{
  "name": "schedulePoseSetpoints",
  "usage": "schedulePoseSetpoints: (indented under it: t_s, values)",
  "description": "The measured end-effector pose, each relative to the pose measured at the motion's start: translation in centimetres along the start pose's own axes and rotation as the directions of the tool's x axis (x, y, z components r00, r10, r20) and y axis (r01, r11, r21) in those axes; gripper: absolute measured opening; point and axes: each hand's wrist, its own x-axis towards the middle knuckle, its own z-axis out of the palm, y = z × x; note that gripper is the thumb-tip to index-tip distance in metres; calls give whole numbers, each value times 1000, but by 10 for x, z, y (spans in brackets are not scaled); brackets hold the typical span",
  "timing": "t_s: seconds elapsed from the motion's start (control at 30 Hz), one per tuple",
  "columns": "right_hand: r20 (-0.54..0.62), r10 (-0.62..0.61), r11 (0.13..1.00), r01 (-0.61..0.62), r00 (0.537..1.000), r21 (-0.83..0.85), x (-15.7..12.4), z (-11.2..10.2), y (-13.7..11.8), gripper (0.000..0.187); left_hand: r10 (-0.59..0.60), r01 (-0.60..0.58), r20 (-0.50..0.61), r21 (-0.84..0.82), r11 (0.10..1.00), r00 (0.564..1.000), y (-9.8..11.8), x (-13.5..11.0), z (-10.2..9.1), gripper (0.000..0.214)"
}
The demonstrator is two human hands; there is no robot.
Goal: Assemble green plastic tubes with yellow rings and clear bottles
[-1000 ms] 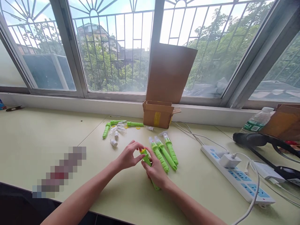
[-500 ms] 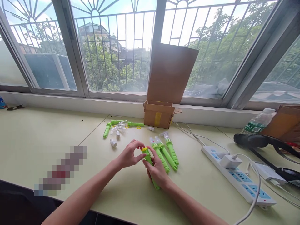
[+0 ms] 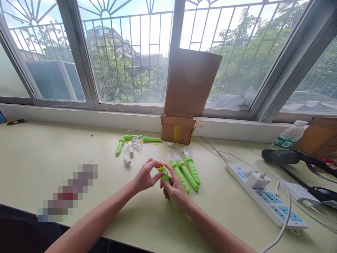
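Note:
My right hand (image 3: 177,191) is wrapped round a green ribbed plastic handle (image 3: 173,204), which slants with its top toward the back left. A yellow ring (image 3: 161,168) sits at the handle's top end. My left hand (image 3: 147,175) pinches that ring between thumb and fingers. Just right of my hands lie several green handles with clear tips (image 3: 194,171). Farther back are more green handles (image 3: 120,147), clear plastic pieces (image 3: 135,143), a loose yellow ring (image 3: 155,143) and small clear-and-white bulb-like parts (image 3: 127,161).
A small cardboard box (image 3: 176,131) stands by the window with a tall cardboard sheet (image 3: 193,80) behind it. To the right are a white power strip (image 3: 265,196) with cables, a black headset (image 3: 284,157) and a water bottle (image 3: 291,135). A blurred patch (image 3: 68,193) covers something at left.
My left fingers have closed in on the yellow ring, and it sits slightly lower and flatter on the green handle's end. My right hand keeps its hold.

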Motion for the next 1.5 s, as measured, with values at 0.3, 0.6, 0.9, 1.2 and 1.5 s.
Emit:
schedulePoseSetpoints:
  t_s: [0.3,0.6,0.9,1.2,1.5]
  values:
    - [-43,-4,997,0,999,-77,-1,2,-1,66,38,-36,-72,21,999,997,1,1,4,16]
    - [-39,-17,998,15,999,-54,-1,6,1,57,7,-6,-85,23,1000,996,1,1,2,19]
    - [-22,40,996,-38,999,82,-2,8,-2,57,-70,71,34,-39,997,997,-5,5,-5,40]
    - [-86,6,993,-16,996,-114,-1,6,1,57,-172,179,85,-86,980,981,-13,3,-3,42]
    - [-29,-250,780,184,968,-598,0,-5,1,58,-105,104,77,20,994,991,-14,0,4,37]
